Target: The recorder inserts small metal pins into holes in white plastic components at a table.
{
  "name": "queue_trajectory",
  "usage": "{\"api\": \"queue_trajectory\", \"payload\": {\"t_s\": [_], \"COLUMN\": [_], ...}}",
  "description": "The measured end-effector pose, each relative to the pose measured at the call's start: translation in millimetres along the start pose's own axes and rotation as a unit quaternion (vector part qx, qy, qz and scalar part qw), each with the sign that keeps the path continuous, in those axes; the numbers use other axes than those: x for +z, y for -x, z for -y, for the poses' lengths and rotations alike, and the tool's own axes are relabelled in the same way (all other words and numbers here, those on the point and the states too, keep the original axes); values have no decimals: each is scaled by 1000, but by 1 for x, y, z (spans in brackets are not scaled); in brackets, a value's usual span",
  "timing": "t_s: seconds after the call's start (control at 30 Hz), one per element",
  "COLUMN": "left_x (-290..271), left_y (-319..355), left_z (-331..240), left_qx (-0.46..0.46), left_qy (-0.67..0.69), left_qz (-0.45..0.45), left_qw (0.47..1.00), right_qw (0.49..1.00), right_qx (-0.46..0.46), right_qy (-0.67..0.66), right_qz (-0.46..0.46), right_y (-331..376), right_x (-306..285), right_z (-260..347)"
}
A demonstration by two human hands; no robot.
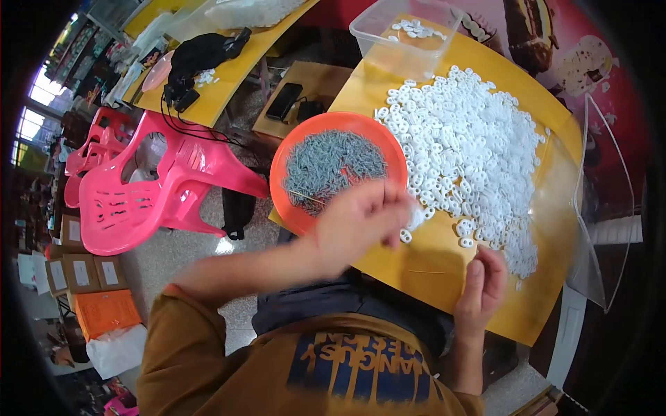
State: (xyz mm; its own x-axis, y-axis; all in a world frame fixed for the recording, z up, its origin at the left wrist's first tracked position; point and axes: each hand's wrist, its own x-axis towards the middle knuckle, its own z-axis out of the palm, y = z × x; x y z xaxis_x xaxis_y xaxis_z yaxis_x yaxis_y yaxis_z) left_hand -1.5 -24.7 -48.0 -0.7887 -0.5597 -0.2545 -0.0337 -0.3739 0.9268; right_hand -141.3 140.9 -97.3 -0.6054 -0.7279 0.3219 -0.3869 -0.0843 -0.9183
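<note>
My left hand (364,220) is over the near right rim of the orange bowl (282,197), its fingers curled together and blurred by motion. A blurred whitish patch is at its fingertips; I cannot make out what they hold. The bowl is filled with small grey screw-like pieces (329,163). My right hand (482,284) is closed above the near part of the yellow table (409,281), thumb against curled fingers. Whatever it may hold is hidden. Beyond both hands spreads a heap of small white oval plastic pieces (465,149) with two holes.
A clear plastic tub (409,48) with some white pieces stands at the table's far end. On the right is a clear plastic sheet or bag (603,229). Pink plastic chairs (139,201) stand at the left. A black phone (284,100) lies on a brown box behind the bowl.
</note>
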Motion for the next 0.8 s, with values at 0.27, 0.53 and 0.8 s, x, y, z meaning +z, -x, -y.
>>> {"api": "queue_trajectory", "payload": {"t_s": [0.27,0.53,0.8], "left_x": [-91,-46,11], "left_y": [-207,-236,-107], "left_z": [-96,-103,7], "left_qx": [237,216,333], "left_qy": [-123,-127,-533], "left_qz": [-31,-67,162], "left_qw": [963,966,761], "right_qw": [995,980,986], "right_qx": [25,69,3], "right_qy": [67,7,11], "right_qz": [-76,-185,-169], "right_y": [-6,-5,-9], "right_x": [-12,-18,-22], "right_z": [-23,-29,-35]}}
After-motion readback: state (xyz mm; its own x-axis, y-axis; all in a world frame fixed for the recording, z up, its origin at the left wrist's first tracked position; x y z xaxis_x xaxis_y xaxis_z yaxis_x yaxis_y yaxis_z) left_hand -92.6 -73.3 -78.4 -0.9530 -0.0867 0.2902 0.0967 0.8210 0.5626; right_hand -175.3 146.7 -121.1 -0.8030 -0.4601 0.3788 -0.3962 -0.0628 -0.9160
